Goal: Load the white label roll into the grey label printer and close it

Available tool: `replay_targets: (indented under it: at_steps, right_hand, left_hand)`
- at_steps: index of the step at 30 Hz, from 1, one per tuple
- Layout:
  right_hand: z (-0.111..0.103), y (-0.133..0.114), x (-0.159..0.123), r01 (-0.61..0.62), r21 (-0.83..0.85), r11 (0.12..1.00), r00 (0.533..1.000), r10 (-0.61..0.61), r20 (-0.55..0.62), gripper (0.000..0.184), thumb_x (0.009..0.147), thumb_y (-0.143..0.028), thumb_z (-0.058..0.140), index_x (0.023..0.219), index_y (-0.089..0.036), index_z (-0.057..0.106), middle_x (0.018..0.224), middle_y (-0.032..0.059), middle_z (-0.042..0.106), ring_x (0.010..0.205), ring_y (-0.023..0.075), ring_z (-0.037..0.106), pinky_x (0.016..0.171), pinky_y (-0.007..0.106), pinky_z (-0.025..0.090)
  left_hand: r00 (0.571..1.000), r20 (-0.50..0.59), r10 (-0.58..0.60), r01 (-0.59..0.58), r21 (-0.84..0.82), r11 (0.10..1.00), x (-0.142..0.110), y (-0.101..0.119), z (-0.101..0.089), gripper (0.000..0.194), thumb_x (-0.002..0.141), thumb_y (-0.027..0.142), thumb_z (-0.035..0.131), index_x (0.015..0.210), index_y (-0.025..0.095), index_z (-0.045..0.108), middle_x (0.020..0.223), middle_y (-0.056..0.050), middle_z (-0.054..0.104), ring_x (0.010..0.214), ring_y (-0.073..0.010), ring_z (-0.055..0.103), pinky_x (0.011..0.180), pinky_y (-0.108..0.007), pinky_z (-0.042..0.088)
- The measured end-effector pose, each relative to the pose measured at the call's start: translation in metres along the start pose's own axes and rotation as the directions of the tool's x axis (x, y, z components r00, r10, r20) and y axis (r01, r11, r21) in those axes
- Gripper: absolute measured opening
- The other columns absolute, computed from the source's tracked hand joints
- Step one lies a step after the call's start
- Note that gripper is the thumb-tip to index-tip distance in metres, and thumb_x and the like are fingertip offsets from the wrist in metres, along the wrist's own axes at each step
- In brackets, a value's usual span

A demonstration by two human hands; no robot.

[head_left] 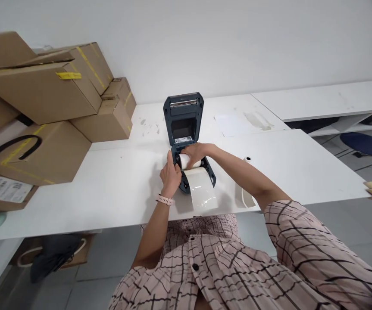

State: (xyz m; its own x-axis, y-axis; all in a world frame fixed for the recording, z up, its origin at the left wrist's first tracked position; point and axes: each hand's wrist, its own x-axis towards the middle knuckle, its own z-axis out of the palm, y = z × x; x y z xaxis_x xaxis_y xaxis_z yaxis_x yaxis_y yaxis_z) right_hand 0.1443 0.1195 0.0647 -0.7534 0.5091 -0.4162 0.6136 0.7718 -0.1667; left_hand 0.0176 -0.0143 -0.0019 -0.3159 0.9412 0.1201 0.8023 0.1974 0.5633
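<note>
A dark label printer (174, 149) stands on the white table with its lid (183, 113) raised toward the wall. Inside its bay lies a white label roll (185, 162), and a strip of labels (201, 189) runs out of the front toward the table edge. My left hand (170, 176) grips the printer's left side, its thumb near the rim. Reaching in from the right, my right hand (195, 153) is closed over the top of the roll; some of its fingertips are hidden inside the bay.
Cardboard boxes (50, 90) are piled on the table's left, with a black curved strap (14, 144) among them. Right of the printer lie a small white roll (247, 160), partly behind my forearm, and a curled paper strip (246, 199). A blue stool (367, 144) stands beyond the table.
</note>
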Motion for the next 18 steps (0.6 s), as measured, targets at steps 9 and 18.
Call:
replay_targets:
  at_steps: [9,18]
  right_hand:
    - [0.075,-0.021,-0.064,0.21,0.203,0.956,0.863,-0.084,-0.499,0.055,0.095,-0.044,0.058,0.146,-0.023,0.053,0.15,0.0119,0.054,0.137,0.0376,0.051,0.111,0.059,0.042]
    - [0.13,-0.053,-0.097,0.189,0.296,0.936,0.776,0.042,-0.629,0.052,0.1,-0.049,0.053,0.15,-0.037,0.047,0.161,-0.0006,0.04,0.15,0.0272,0.037,0.125,0.056,0.027]
  left_hand:
    - [0.998,-0.047,0.044,-0.049,-0.106,0.993,0.0,-0.007,0.005,0.067,0.096,0.024,0.043,0.16,0.021,0.023,0.113,-0.012,0.073,0.107,-0.03,0.067,0.09,-0.046,0.051]
    - [1.0,-0.022,0.003,-0.008,-0.232,0.973,0.0,-0.007,0.001,0.058,0.099,0.033,0.042,0.155,0.02,0.036,0.127,-0.014,0.069,0.119,-0.0303,0.063,0.101,-0.048,0.048]
